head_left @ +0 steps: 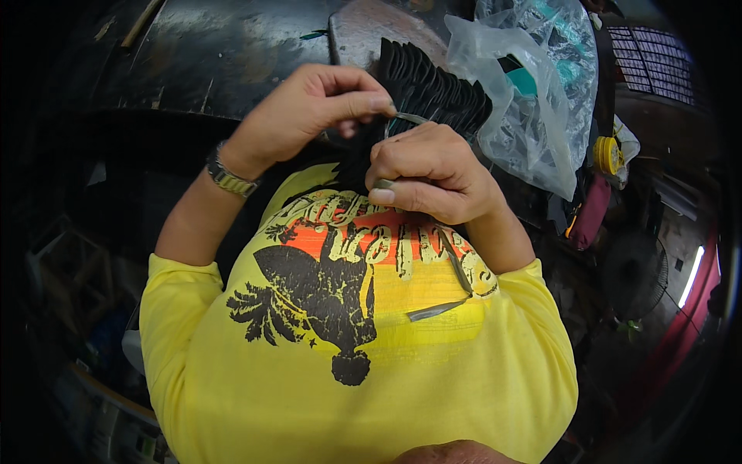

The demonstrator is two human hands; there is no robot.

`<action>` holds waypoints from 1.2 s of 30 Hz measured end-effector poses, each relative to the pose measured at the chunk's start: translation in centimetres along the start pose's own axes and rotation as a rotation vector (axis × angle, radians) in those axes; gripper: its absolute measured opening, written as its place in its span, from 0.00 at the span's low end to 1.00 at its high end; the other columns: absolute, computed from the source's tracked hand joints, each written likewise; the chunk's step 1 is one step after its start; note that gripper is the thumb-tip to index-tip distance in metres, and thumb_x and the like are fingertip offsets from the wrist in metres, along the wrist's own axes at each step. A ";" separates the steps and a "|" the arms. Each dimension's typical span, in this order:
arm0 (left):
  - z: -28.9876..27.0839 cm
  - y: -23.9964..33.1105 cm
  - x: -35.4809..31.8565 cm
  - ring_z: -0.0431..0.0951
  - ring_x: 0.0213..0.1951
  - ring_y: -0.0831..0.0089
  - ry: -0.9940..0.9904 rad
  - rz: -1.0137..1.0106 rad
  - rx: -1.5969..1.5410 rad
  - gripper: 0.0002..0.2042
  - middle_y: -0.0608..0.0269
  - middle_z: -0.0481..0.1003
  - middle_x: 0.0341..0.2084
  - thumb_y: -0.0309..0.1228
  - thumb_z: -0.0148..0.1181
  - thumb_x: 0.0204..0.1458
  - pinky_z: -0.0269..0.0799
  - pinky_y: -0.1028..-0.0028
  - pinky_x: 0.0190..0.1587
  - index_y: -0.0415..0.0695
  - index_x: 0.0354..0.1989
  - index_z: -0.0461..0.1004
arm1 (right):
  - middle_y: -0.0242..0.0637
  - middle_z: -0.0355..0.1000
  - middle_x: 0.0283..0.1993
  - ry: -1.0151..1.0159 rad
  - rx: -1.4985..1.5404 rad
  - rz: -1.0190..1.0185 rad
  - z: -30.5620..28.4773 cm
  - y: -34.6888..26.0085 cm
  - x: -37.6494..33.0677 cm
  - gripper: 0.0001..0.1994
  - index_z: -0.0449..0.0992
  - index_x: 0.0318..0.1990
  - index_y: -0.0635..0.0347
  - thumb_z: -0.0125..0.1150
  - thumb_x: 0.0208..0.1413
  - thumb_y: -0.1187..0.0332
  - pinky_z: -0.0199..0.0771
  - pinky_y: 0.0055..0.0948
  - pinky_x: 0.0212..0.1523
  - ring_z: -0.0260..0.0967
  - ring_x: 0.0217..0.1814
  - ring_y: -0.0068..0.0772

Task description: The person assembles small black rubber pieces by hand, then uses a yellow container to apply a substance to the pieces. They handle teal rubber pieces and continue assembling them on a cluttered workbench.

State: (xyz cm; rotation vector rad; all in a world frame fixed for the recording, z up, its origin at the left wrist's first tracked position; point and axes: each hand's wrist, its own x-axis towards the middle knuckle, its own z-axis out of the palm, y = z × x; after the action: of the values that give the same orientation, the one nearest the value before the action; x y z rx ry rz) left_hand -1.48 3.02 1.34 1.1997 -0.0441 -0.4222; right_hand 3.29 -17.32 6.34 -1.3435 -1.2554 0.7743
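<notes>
Black flat pieces [433,89], stacked like a fan on the dark worktable [216,54], are gripped from below by the right hand [429,174]. The left hand [309,108] pinches a thin grey strip [410,118] against them. I think the strip may slip from the fingertips, or the stack may fan apart if the grip loosens.

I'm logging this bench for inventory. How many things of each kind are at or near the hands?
Black ridged stack: 1
Thin strip between the left hand and right hand: 1
Clear plastic bags: 1 bundle
Yellow spool: 1
Wristwatch: 1
Total: 5
</notes>
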 end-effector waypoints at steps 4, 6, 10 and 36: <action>0.9 -2.2 -0.4 0.81 0.37 0.78 0.050 0.388 0.302 0.07 0.63 0.82 0.36 0.26 0.59 0.63 0.77 0.80 0.40 0.36 0.43 0.80 | 0.35 0.71 0.21 0.020 0.041 0.112 0.0 -0.9 0.7 0.08 0.76 0.34 0.66 0.63 0.63 0.70 0.65 0.27 0.25 0.67 0.21 0.26; 0.9 -2.6 -0.7 0.79 0.36 0.80 0.002 0.396 0.222 0.07 0.63 0.81 0.36 0.26 0.61 0.62 0.76 0.80 0.41 0.36 0.42 0.81 | 0.32 0.73 0.22 0.081 0.280 0.337 -0.5 -2.0 1.3 0.08 0.78 0.35 0.66 0.62 0.64 0.69 0.64 0.21 0.24 0.67 0.23 0.17; 1.5 -2.5 -1.1 0.81 0.36 0.80 0.029 0.336 0.102 0.06 0.65 0.82 0.36 0.25 0.63 0.61 0.76 0.81 0.39 0.38 0.42 0.83 | 0.39 0.63 0.48 0.329 0.641 0.362 -2.6 -2.1 4.9 0.18 0.66 0.58 0.59 0.61 0.63 0.70 0.65 0.29 0.44 0.68 0.43 0.32; 0.7 -5.4 0.0 0.75 0.29 0.87 -0.125 -0.105 -0.752 0.06 0.71 0.77 0.31 0.32 0.63 0.62 0.71 0.87 0.30 0.42 0.41 0.78 | 0.42 0.75 0.40 0.344 -0.676 0.114 -0.5 -0.4 0.2 0.20 0.78 0.50 0.60 0.62 0.47 0.84 0.79 0.32 0.40 0.79 0.39 0.43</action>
State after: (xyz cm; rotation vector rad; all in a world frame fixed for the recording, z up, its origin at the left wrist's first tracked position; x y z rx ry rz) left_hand -3.22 0.85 -3.28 0.4353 0.0669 -0.5418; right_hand 3.69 -17.35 6.89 -2.0049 -1.2092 0.1613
